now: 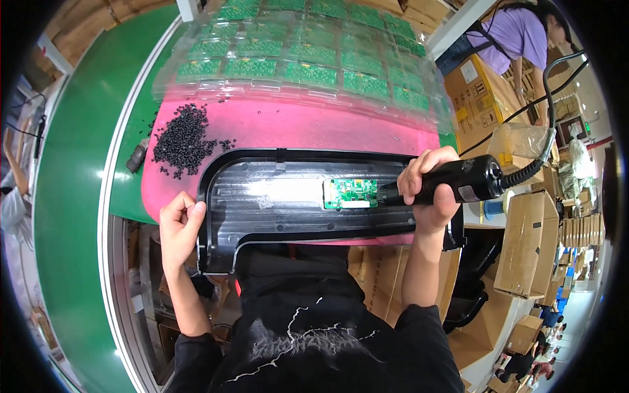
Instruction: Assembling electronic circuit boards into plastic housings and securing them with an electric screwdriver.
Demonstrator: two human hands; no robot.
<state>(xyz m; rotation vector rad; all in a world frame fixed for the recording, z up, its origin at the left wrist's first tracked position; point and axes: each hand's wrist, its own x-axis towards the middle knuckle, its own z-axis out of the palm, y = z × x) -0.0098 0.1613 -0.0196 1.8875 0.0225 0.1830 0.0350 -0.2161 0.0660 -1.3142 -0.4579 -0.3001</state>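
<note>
The left hand (180, 226) is curled at the left rim of a black plastic housing (288, 226); whether anything is gripped cannot be told. A black electric screwdriver (475, 180) is grasped by the right hand (422, 171), its tip held at the right end of a green circuit board (347, 191) inside the housing. Beyond, small black screws (180, 141) are heaped on the pink mat (321, 131), below clear trays (308, 91) of boards.

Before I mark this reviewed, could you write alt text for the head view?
The right hand holds a corded black tool at a green circuit board in a black shell; the left hand is at the shell's left end. Small black pieces are heaped beyond.
</note>
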